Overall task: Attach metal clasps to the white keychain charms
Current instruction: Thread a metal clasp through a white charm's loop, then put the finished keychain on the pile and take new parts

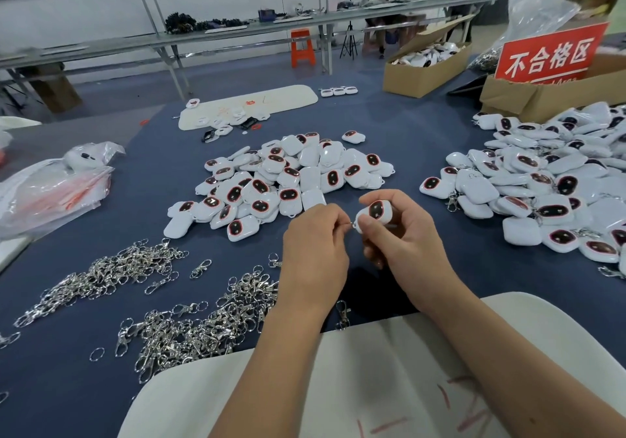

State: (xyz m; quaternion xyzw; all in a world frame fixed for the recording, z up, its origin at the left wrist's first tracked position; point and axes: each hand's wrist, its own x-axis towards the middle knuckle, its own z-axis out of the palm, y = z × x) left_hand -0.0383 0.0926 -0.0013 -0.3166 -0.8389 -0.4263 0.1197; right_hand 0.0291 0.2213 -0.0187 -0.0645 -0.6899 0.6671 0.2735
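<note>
My right hand [404, 234] grips a white charm [375, 212] with a dark, red-rimmed oval face, held above the blue table. My left hand [315, 244] pinches a small metal ring [349, 223] at the charm's lower left corner; most of the clasp is hidden by the fingers. A pile of white charms [284, 180] lies just beyond my hands. A second, larger pile of charms with clasps [548, 180] spreads at the right. Loose metal clasps [189, 322] lie heaped at the lower left.
A white foam pad [389, 370] lies under my forearms. Plastic bags [54, 187] sit at the left. Cardboard boxes [423, 75] and a red sign [550, 55] stand at the far right. A white tray [250, 105] with parts lies beyond the pile. People stand at a far bench.
</note>
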